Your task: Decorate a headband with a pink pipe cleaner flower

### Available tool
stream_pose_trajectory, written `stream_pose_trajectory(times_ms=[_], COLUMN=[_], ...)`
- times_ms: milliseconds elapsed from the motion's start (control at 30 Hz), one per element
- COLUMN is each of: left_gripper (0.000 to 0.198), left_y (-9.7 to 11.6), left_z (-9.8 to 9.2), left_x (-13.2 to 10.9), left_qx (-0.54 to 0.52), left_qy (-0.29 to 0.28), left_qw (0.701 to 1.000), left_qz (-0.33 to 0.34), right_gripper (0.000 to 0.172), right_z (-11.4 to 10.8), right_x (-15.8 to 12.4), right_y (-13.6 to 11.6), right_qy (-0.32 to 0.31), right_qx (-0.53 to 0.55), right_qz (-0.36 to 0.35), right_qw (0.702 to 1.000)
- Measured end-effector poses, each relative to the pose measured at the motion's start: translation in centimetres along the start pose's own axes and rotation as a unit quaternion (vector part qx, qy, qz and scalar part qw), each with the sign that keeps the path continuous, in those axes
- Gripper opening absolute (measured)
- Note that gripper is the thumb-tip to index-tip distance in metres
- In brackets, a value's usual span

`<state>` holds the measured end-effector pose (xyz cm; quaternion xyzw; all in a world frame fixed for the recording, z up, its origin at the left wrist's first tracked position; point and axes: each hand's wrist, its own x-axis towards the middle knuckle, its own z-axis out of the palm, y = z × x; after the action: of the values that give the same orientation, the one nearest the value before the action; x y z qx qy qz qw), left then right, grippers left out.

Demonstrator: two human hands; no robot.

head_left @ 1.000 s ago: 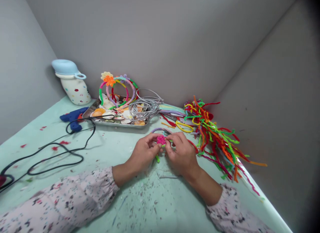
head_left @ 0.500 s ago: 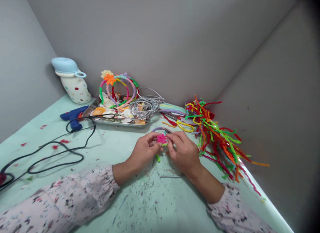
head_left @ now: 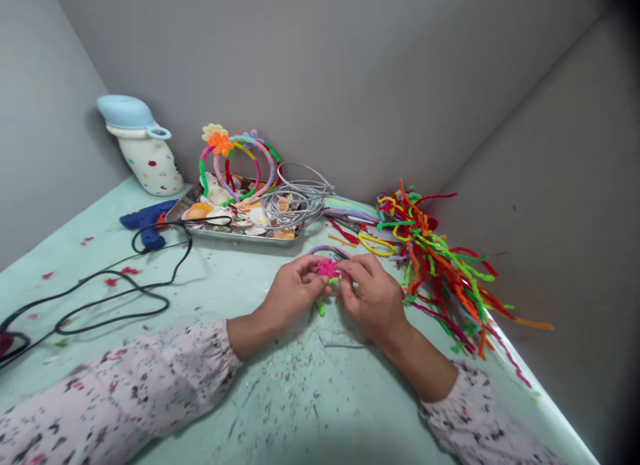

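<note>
Between my hands, above the table, is a pink pipe-cleaner flower. My left hand pinches it at its left and lower edge, with the thumb in front. My right hand is closed at the flower's right edge, its thumb and forefinger pressed together at the petals. A bright green pipe-cleaner end hangs below the flower by my left fingers. Behind the fingers curves a pale purple wrapped band. How the flower joins the band is hidden by my hands.
A blue glue gun with a looping black cord lies left. A metal tray holds scraps, flowered hoops and coiled grey wire. Behind stands a white bottle. Many-coloured pipe cleaners are heaped right, near the table's edge.
The view has shifted slightly, so the background sits a little higher. Both hands keep their hold at the flower, which has turned very slightly.
</note>
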<state>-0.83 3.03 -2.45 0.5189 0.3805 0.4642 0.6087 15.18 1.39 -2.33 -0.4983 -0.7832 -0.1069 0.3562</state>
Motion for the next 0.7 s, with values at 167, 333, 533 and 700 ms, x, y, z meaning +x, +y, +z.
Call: stream_pose_trajectory(times_ms=[167, 333, 533, 700], left_gripper=[0.024, 0.024, 0.025, 0.025], left_y=[0.01, 0.02, 0.16, 0.07], left_z=[-0.02, -0.06, 0.04, -0.02], left_x=[-0.08, -0.07, -0.12, -0.11], left_qx=[0.000, 0.004, -0.011, -0.003], left_qy=[-0.002, -0.004, -0.001, 0.000], left_qw=[1.000, 1.000, 1.000, 1.000], left_qz=[-0.006, -0.004, -0.008, -0.010], right_gripper=[0.026, 0.027, 0.030, 0.030], right_z=[-0.03, -0.20, -0.17, -0.21], right_x=[-0.02, -0.02, -0.04, 0.02], right_y=[0.02, -0.04, 0.01, 0.04], right_qy=[-0.019, 0.003, -0.028, -0.026], right_qx=[-0.005, 0.005, -0.005, 0.005], right_qz=[-0.007, -0.007, -0.014, -0.010], right_qw=[1.000, 1.000, 0.999, 1.000])
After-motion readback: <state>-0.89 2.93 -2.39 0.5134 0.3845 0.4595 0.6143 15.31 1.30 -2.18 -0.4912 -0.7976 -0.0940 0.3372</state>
